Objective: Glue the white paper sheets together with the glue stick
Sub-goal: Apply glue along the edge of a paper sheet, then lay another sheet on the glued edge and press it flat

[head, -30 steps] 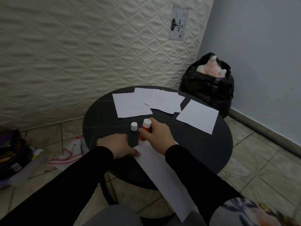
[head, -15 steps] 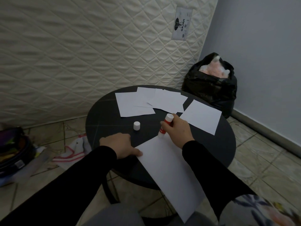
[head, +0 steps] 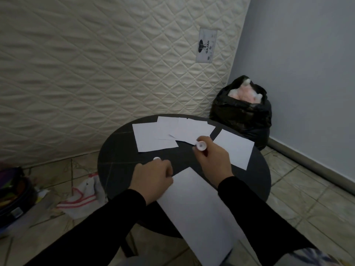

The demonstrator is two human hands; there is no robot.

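On the floor at far left lies a dark bag (head: 11,196) with colourful contents, and beside it a crumpled white cloth with red stripes (head: 82,198) on the tiles. Behind these a quilted cream mattress (head: 96,73) leans upright against the wall, bearing a small label (head: 207,46). Next comes the round dark table (head: 115,166). Toward its far edge several white paper sheets (head: 169,134) lie overlapping in a loose spread. A small white cap (head: 156,158) stands on the tabletop just beyond the left hand (head: 153,178), whose fingers are curled downward at the left edge of a long white sheet (head: 196,212); whether they press the paper or merely rest beside it cannot be told. That sheet runs from the table's middle out over the near edge toward the person. The right hand (head: 213,162) grips the glue stick (head: 201,145), fingers wrapped round the barrel, with its round white end turned up toward the camera, above the far corner of the long sheet. Just right of this hand lies a separate white sheet (head: 236,148), apart from the overlapping ones. Farther right, in the room's corner, stands a black rubbish bag (head: 242,116) with pale pink stuff showing at its mouth.
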